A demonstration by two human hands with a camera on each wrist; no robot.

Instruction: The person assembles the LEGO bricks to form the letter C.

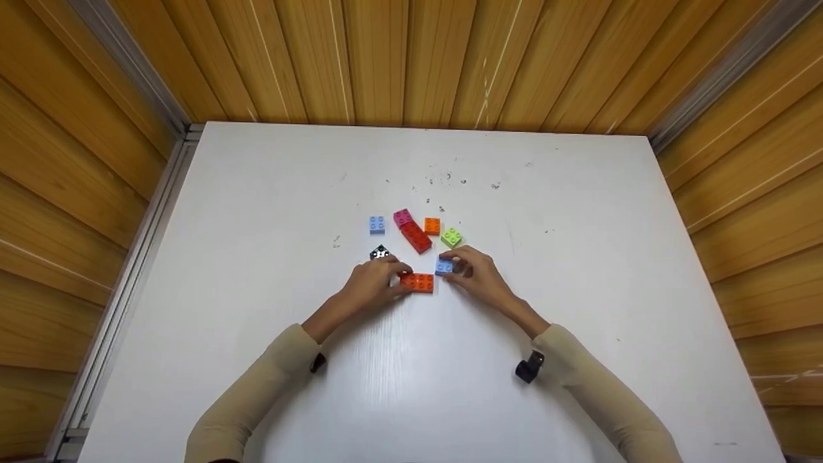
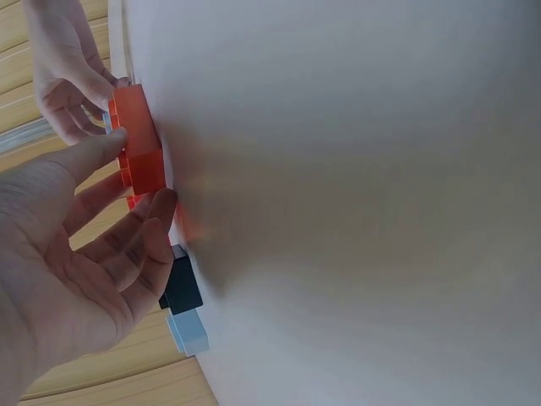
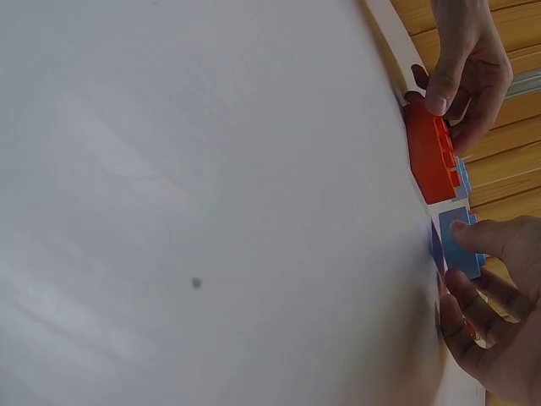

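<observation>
My left hand [image 1: 373,283] grips the left end of a long orange-red toy brick [image 1: 421,283], studs up; in the left wrist view the thumb presses its near side. My right hand [image 1: 479,275] pinches a small blue brick [image 1: 443,265] between thumb and fingers, just beyond the right end of the long brick. In the right wrist view this blue brick [image 3: 459,245] looks slightly tilted, close to the table. A black-and-white patterned brick [image 1: 380,252] lies just past my left fingers, partly hidden by them.
Farther back on the white table [image 1: 289,193] lie another blue brick [image 1: 377,224], a pink brick [image 1: 402,217] touching a long red brick [image 1: 416,238], an orange brick [image 1: 432,226] and a lime-green brick [image 1: 451,237]. Wood-patterned walls [image 1: 411,64] stand behind and at both sides.
</observation>
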